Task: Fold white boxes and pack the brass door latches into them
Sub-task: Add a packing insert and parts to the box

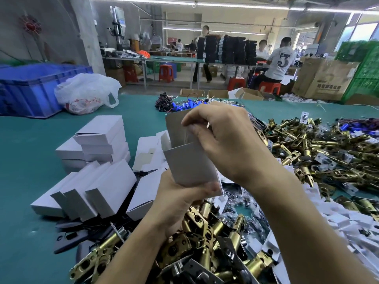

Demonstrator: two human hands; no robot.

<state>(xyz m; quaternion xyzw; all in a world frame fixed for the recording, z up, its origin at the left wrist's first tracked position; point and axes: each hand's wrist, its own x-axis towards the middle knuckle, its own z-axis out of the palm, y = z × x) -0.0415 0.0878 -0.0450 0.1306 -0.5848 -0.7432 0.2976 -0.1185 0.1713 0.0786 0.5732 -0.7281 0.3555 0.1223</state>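
Left hand (180, 199): fingers and thumb curled round the lower end of a small white cardboard box (188, 162), held upright above the table. Right hand (223, 140): fingers bent, thumb and forefinger pinching the raised top flap of that box, whose mouth was not yet closed. Whether a latch already lay inside could not be told, since the box wall hid the interior.

Step judged in hand: erecting or closing a single box. The next move would call either for a latch to be dropped in, or for the flap to be bent over and its tongue tucked into the mouth while the left hand held the body square.

Counts: one box in the hands; at least four folded white boxes (92, 191) leaning in a row at left; behind them a stack of finished white boxes (98, 140), about six, with edges not all separable; a few flat unfolded box blanks (147, 154). The loose brass door latches (307, 144), heaped on the green table (26, 152) below and to the right, were too many to count.
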